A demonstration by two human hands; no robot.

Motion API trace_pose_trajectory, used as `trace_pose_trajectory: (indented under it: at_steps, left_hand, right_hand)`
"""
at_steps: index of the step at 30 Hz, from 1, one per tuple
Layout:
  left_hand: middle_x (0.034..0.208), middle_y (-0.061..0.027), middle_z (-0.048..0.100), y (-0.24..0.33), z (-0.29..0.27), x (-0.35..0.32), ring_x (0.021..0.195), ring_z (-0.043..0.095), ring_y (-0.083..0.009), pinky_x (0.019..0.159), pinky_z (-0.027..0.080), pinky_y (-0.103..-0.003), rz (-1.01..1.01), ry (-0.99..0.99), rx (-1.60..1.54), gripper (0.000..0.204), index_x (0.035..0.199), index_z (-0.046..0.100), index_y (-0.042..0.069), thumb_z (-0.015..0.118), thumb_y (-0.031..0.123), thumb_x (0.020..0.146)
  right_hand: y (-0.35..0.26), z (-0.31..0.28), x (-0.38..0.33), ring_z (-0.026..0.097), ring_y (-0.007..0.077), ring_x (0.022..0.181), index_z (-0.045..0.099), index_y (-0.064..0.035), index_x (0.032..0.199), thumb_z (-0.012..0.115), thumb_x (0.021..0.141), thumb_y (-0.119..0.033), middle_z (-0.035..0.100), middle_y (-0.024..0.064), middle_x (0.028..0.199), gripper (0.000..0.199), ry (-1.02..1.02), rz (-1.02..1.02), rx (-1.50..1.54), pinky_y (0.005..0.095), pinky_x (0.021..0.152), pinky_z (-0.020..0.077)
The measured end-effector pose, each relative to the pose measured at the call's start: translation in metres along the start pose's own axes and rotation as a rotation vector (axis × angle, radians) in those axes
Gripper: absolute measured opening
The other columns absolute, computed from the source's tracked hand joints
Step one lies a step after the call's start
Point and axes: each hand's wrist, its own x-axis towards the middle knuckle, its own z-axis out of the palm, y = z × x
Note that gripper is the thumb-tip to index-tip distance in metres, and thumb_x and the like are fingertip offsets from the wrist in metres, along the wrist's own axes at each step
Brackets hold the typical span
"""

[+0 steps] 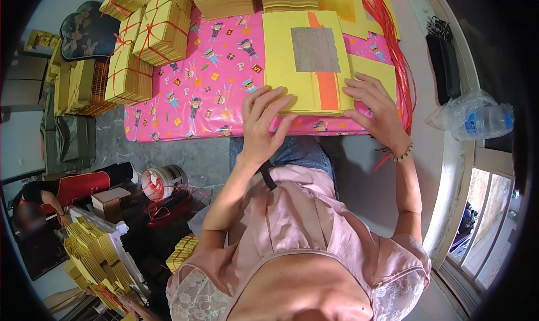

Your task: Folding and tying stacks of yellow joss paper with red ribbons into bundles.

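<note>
A flat pile of yellow paper sheets [279, 57] lies in front of me, its top sheet bearing an orange stripe [327, 90] and a dull silver square [313, 49]. My left hand [264, 119] rests at the near left corner of the pile with its fingers spread. At the near right corner, my right hand [377, 108] touches the edge, fingers stretched out and apart. Neither hand grips anything. More yellow sheets [373, 74] stick out from beneath or beside the pile, near my right fingers.
Yellow paper bundles [163, 32] tied with red string stand on the pink patterned tablecloth [208, 96]. Taller yellow stacks [223, 1] line the far edge. Red strings [396, 62] hang at right, near a plastic bottle [483, 120]. At lower left, another person [78, 186] is beside piled yellow paper [95, 248].
</note>
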Motion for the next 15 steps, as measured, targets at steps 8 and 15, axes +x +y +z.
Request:
trace_pose_trajectory:
  at_steps: [8, 15]
  left_hand:
    - [0.112, -0.0033, 0.068, -0.011, -0.003, 0.01, 0.112, 0.056, -0.0287, 0.095, 0.044, -0.041, 0.062, -0.053, 0.01, 0.027, 0.104, 0.074, 0.014, 0.079, 0.015, 0.078]
    - [0.103, -0.0027, 0.071, -0.012, -0.005, 0.015, 0.103, 0.06, -0.0271, 0.09, 0.045, -0.039, 0.057, -0.046, -0.01, 0.021, 0.096, 0.077, 0.013, 0.081, 0.015, 0.076]
  right_hand:
    - [0.006, -0.001, 0.002, 0.057, 0.0298, 0.12, 0.071, -0.0086, 0.107, 0.079, 0.077, -0.016, 0.066, 0.007, 0.12, 0.031, -0.013, -0.066, -0.054, 0.0394, 0.097, 0.0506]
    - [0.006, 0.0, 0.005, 0.063, 0.0286, 0.11, 0.074, -0.0051, 0.094, 0.077, 0.08, -0.011, 0.069, 0.0081, 0.109, 0.016, 0.045, -0.045, 0.078, 0.0389, 0.092, 0.0522]
